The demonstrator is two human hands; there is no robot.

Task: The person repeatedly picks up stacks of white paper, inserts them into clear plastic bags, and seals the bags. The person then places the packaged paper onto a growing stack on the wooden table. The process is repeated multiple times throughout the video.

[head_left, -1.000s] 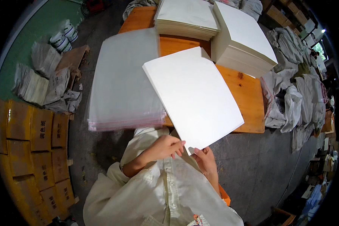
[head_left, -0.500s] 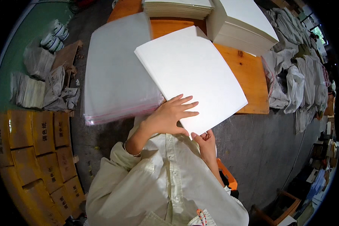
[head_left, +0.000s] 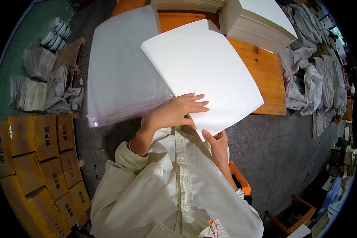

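Observation:
A thin stack of white paper lies at a slant, partly on the wooden table, with its near corner jutting toward my body. Across its near left part rest the stretched fingers of my left hand, with the thumb down beside the stack's edge. My right hand pinches the near corner, thumb on top and the other fingers underneath, partly hidden. To the left, a pile of clear plastic sleeves with pinkish strips along the near edge lies partly under the paper.
Tall stacks of white paper stand at the back right, and another paper stack at the back middle. Brown cartons are piled at left. White sacks lie at right. Something orange shows beside my right forearm.
The fingers of my left hand have drawn closer together on the paper. The near corner sits slightly higher in the picture, along with both hands. My right hand keeps its pinch.

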